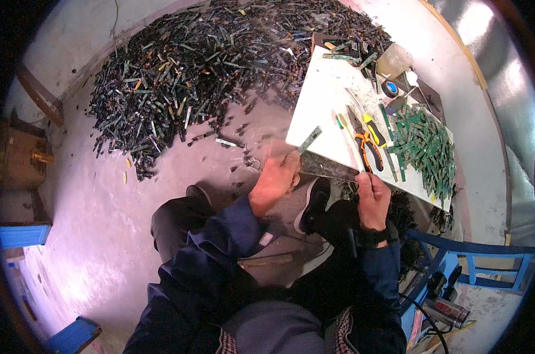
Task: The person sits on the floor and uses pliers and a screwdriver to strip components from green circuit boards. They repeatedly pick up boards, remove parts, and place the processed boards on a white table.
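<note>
My left hand (276,177), blurred, is closed on a narrow green circuit board strip (310,139) that points up over the near left corner of the white board. At the board's near edge, my right hand (374,200) pinches the lower end of a white-handled toothbrush (349,141). Beside the brush lie pliers with black and orange handles (368,141) and a yellow and black screwdriver (374,130). Many green strips (424,147) are heaped on the right side of the white board (320,94).
A huge heap of dark strips (191,76) covers the floor ahead. A cloudy plastic container (394,61) and a roll of tape (390,88) stand at the far right. Blue frames (474,253) are at lower right, a blue stool (24,236) at left.
</note>
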